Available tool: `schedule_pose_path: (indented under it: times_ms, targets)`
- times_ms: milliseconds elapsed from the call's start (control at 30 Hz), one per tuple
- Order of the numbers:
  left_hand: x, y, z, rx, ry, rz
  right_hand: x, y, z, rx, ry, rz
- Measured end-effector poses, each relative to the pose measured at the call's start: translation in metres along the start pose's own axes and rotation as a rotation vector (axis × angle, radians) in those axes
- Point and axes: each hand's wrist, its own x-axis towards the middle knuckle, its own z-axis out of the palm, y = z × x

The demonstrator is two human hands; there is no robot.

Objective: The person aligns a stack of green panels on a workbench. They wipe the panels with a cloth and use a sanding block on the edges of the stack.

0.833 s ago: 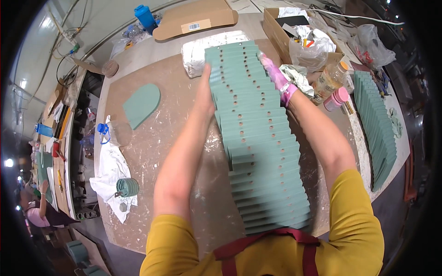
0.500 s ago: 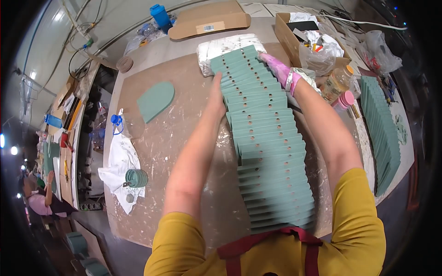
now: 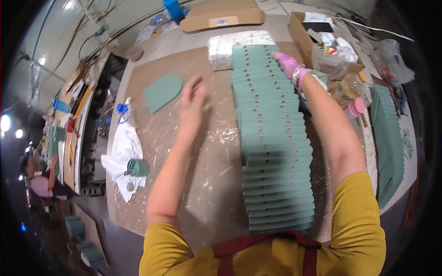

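Note:
A long row of overlapping flat green pieces [image 3: 271, 126], each with two small holes, stretches from close to my body to a white wrapped block [image 3: 221, 51] at the far end. My right hand [image 3: 289, 64], in a pink glove, rests against the row's far right edge with its fingers stretched out. Bare and slightly blurred, my left hand [image 3: 192, 99] hovers left of the row, fingers apart, nothing in it. Nearest to it lies a single flat green piece [image 3: 163, 91] with one rounded end, on the brown board [image 3: 207, 184].
At left, a white cloth [image 3: 126, 149] lies under a green coil [image 3: 138, 168]. Bottles [image 3: 347, 89] and a cluttered cardboard box [image 3: 301, 39] stand at far right, near another row of green pieces [image 3: 386, 142]. Another person [image 3: 41, 181] works at far left.
My left hand has left the row's left edge and moved left toward the single piece. My right hand remains at the row's far right edge. The whole view has shifted slightly.

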Motion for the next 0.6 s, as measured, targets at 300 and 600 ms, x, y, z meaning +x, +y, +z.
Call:
schedule_pose_path:
  times_ms: [300,600]
  targets:
    - [-0.1,0.036,-0.281,0.415,0.626,0.097,0.089,0.048,-0.048,0.206,-0.089,-0.105]
    - [-0.169,-0.027,-0.336,0.982,0.56,-0.203,0.124,0.059,-0.09,0.171,0.03,-0.047]
